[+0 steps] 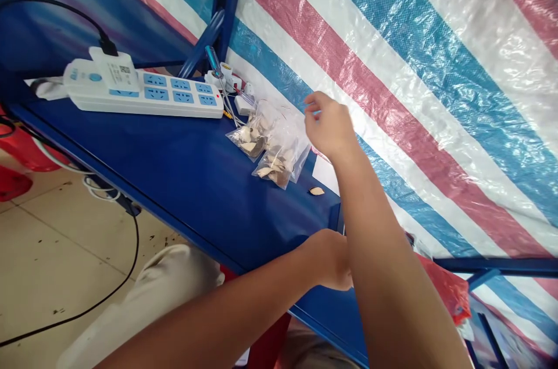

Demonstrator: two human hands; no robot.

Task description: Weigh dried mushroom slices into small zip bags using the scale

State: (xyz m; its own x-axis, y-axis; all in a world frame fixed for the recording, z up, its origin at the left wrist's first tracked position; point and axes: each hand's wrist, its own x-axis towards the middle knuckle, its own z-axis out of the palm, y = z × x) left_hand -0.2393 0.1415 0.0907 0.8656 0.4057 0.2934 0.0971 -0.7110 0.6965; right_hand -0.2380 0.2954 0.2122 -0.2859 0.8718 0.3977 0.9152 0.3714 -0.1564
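Note:
My right hand (pixel 330 125) is raised at the back edge of the blue table, just right of the clear plastic bags. Its fingers are loosely bent with a gap between them, and nothing shows in them. Pale, flat pieces with dark edges fill one zip bag (pixel 275 167); another bag (pixel 248 139) of similar pieces lies to its left. A single loose piece (pixel 316 190) rests on the table below my right hand. My left hand (pixel 330 258) is low over the table near its front edge. My right forearm crosses in front of it and hides its fingers.
A white power strip (pixel 148 93) with a plugged-in adapter lies along the back left. Beside it are a blue-handled screwdriver (pixel 213 61) and small white plugs. White paper (pixel 325 173) lies behind the loose piece. Striped plastic sheeting (pixel 370 67) hangs behind; a red bag (pixel 447 287) is at right.

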